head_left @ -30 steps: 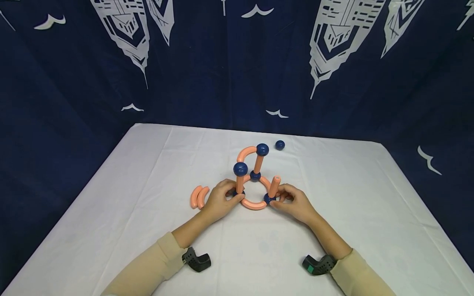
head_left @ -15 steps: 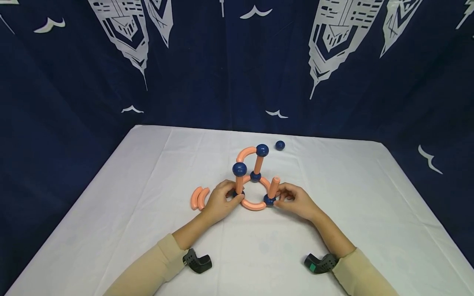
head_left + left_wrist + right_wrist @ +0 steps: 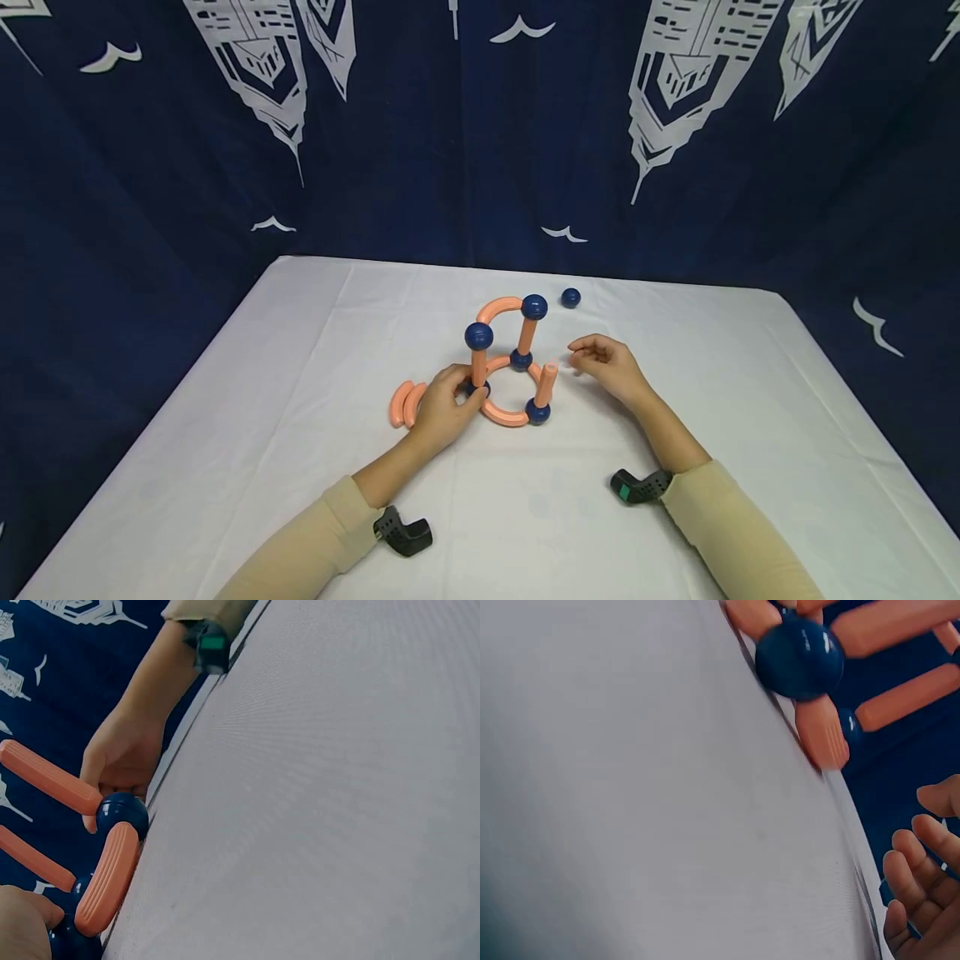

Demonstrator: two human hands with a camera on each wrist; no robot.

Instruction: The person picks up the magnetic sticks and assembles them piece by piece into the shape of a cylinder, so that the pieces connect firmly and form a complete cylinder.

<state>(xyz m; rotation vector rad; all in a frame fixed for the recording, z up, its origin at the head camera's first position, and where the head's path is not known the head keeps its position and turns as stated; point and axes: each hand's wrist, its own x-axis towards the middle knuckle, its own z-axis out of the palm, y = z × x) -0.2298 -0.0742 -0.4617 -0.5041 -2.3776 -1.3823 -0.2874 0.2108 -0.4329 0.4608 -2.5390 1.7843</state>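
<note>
A magnetic ball-and-rod frame stands on the table: an orange curved-rod ring (image 3: 504, 417) joins dark blue balls, with upright orange rods. My left hand (image 3: 444, 408) pinches the lower left blue ball (image 3: 483, 388) between thumb and fingers. Balls top two uprights, the left ball (image 3: 479, 337) and the back ball (image 3: 534, 307), and a curved rod (image 3: 497, 307) bridges them. The front right upright rod (image 3: 547, 383) has a bare top. To the right of the frame, my right hand (image 3: 611, 368) hovers with loosely bent fingers, holding nothing; its fingers (image 3: 922, 862) show in the right wrist view.
One loose blue ball (image 3: 570, 297) lies behind the frame near the table's far edge. Two curved orange rods (image 3: 406, 404) lie side by side left of my left hand, partly behind it. A dark blue curtain (image 3: 465, 167) hangs beyond the white table (image 3: 675, 333).
My right hand has let go of the front right ball and moved away, upward and to the right. The frame has shifted slightly left, with my left hand still gripping it.
</note>
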